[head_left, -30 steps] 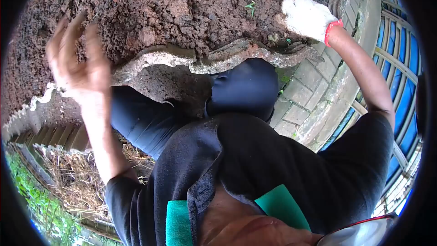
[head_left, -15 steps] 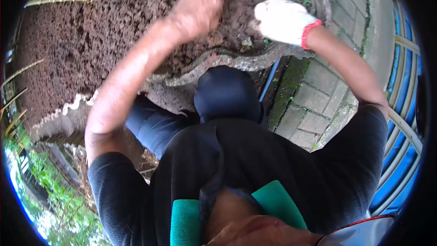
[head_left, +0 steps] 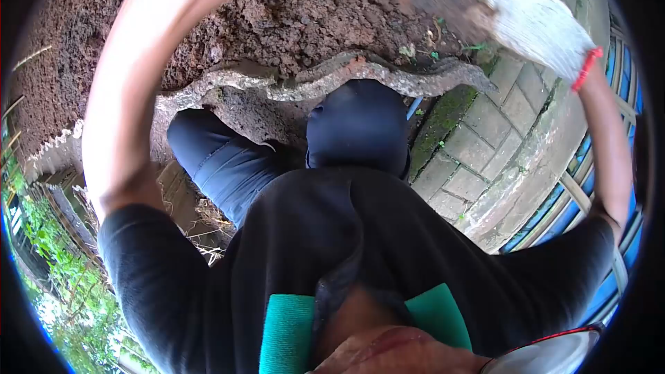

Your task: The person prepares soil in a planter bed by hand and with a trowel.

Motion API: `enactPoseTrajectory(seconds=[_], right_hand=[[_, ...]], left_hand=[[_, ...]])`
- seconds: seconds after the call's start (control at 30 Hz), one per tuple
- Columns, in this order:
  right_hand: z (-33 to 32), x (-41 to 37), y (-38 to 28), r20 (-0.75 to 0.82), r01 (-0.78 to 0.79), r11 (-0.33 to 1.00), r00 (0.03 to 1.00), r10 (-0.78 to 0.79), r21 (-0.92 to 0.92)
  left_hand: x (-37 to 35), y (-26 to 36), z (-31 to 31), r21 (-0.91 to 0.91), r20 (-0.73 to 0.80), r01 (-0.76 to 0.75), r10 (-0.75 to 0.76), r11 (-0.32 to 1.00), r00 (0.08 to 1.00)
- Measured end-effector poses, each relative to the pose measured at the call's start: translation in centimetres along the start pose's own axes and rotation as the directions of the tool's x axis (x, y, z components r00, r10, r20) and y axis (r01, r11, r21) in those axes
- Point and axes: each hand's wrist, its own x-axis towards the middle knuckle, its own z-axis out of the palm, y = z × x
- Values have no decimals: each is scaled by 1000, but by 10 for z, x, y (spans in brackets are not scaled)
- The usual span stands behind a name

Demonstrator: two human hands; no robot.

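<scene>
My right hand [head_left: 537, 28] wears a white knitted glove with a red cuff. It is above the ground at the upper right, where the soil bed meets the paving. Its finger end is smeared by motion against a brown blur, so I cannot make out the fingers or anything in them. My bare left forearm [head_left: 131, 62] arcs up across the top left over the soil. The left hand lies beyond the top edge, out of sight. Below both arms spreads loose, clumpy brown soil [head_left: 305, 24].
A wavy, broken concrete edging [head_left: 388, 77] borders the soil, right in front of my knees [head_left: 357, 125]. Paving blocks [head_left: 485, 121] and a mossy strip [head_left: 443, 121] lie to the right, beside a blue fence with pale bars [head_left: 578, 194]. Green plants [head_left: 62, 249] grow at lower left.
My left hand has moved up out of view from over the soil. My gloved right hand has swung outward to the right, towards the paving.
</scene>
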Motion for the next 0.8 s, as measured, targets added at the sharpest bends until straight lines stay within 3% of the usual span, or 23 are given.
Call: enactPoseTrajectory(seconds=[0.03, 0.1, 0.13, 0.17, 0.23, 0.27, 0.3, 0.33, 0.4, 0.5, 0.6, 0.7, 0.73, 0.77, 0.8], right_hand=[[-18, 9, -9, 196, -109, 994, 975, 104, 15], [35, 48, -22, 98, 100, 964, 987, -127, 245], [31, 73, -42, 325, -47, 894, 939, -112, 445], [63, 94, -27, 107, 278, 850, 927, -360, 447], [55, 88, -40, 139, 125, 910, 971, -193, 395], [53, 76, -48, 124, 128, 903, 973, -194, 410], [48, 68, -48, 94, 129, 905, 979, -182, 405], [41, 65, -47, 54, 130, 908, 985, -165, 399], [27, 63, -42, 351, -128, 827, 932, -87, 547], [9, 49, -30, 112, 63, 920, 987, -115, 386], [-5, 32, -8, 147, 31, 986, 988, -55, 163], [2, 61, -23, 316, -12, 935, 943, -107, 354], [24, 84, -30, 301, 68, 880, 925, -232, 470], [39, 101, -39, 200, 247, 856, 908, -368, 454], [31, 108, -55, 145, 321, 870, 906, -397, 375]], left_hand=[[-38, -14, -8, 41, -1, 40, -40, 998, 999], [-118, -35, -14, 150, -10, 227, -228, 962, 974], [-155, -34, -11, 251, -37, 372, -375, 894, 926], [-193, -33, -7, 347, -63, 500, -513, 793, 856], [-238, -24, 15, 258, -138, 575, -559, 777, 818], [-233, -21, 16, 133, -168, 648, -628, 749, 760], [-220, -14, 16, 174, -210, 681, -649, 711, 731], [-225, -19, 16, 195, -203, 663, -632, 723, 748], [-235, -22, 15, 241, -177, 652, -628, 719, 758], [-235, -20, 14, 275, -171, 674, -655, 685, 736], [-237, -22, 12, 248, -185, 687, -663, 683, 726], [-233, -23, 17, 258, -222, 666, -628, 700, 746], [-227, -21, 17, 292, -212, 665, -631, 688, 746], [-229, -22, 15, 287, -177, 674, -653, 681, 736], [-229, -21, 16, 315, -217, 671, -638, 671, 739]])
